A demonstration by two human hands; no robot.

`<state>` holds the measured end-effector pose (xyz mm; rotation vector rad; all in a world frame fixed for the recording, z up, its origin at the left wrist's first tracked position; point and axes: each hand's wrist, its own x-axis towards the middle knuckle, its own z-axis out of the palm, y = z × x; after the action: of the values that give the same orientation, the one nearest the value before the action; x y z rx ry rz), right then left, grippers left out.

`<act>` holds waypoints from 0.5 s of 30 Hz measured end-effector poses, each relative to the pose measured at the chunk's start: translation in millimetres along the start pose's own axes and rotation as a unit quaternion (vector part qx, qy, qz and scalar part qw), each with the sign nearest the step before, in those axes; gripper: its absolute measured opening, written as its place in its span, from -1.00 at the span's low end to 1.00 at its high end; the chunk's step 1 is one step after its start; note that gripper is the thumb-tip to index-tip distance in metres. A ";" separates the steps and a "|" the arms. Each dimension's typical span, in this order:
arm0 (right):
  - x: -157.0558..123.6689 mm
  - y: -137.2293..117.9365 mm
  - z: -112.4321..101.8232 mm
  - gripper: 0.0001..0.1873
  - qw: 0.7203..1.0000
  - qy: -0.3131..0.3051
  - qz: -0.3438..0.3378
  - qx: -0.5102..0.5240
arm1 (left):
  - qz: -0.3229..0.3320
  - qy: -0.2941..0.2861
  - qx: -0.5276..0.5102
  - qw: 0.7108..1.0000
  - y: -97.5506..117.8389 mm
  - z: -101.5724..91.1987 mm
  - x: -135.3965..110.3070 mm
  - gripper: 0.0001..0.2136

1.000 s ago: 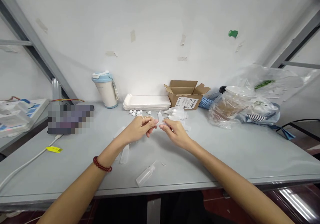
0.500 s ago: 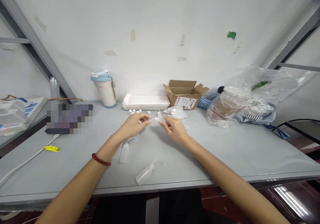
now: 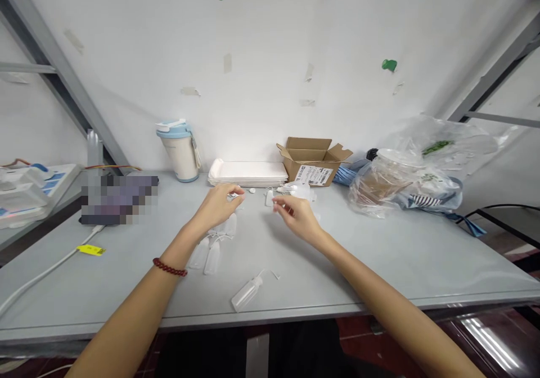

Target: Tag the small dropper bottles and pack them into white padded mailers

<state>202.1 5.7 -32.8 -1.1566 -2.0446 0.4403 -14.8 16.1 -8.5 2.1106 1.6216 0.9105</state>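
Two bare hands work over a grey table (image 3: 379, 260), seen from the wearer's head. A half-second ago the hands nearly met at the centre of the frame, with a small pale piece between them; now they have drawn apart and nothing bridges the gap, so that piece seems to be out of their shared hold.

The left hand (image 3: 216, 205), left of centre, has thumb and forefinger curved round a narrow gap. A pale shape shows there, but whether it is held or lies behind cannot be told. The right hand (image 3: 298, 217), right of centre, has loosely bent fingers slightly parted, with nothing visible in their grip. A small clear bottle (image 3: 269, 199) is just beyond those fingertips.

Below the left hand lies a cluster of clear bottles (image 3: 212, 259), some with thin tubes. Another bottle with a bent tube (image 3: 247, 295) lies alone at lower centre, near the table's front edge. One white cap (image 3: 252, 190) sits at mid-frame, in front of a stack of white trays (image 3: 253, 171). An open cardboard box (image 3: 313, 167) stands right of the stack, a pale blue-lidded cup (image 3: 179, 153) to its left.
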 end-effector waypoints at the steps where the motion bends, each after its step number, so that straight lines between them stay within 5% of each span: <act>1: -4.6 -8.6 -2.5 -0.76 0.997 -0.056 -0.003 0.048 | -0.001 0.006 -0.002 1.000 -0.6 -0.1 0.3 -0.75; 3: -15.1 -27.5 -6.2 -0.74 0.974 -0.188 -0.012 0.124 | 0.005 0.015 0.001 1.000 -2.5 0.2 1.2 -0.75; 6: -29.7 -51.0 -5.9 -0.68 0.903 -0.385 -0.080 0.171 | 0.015 0.020 0.012 1.000 -4.9 1.1 2.5 -0.76; 15: -45.5 -59.7 9.3 -0.66 0.890 -0.419 -0.169 0.062 | 0.004 0.010 0.023 1.000 -1.9 2.6 1.7 -0.77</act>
<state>174.7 -64.1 -22.6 -0.5228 -2.8251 1.0007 -14.2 18.6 -11.1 2.1466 1.6611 0.9083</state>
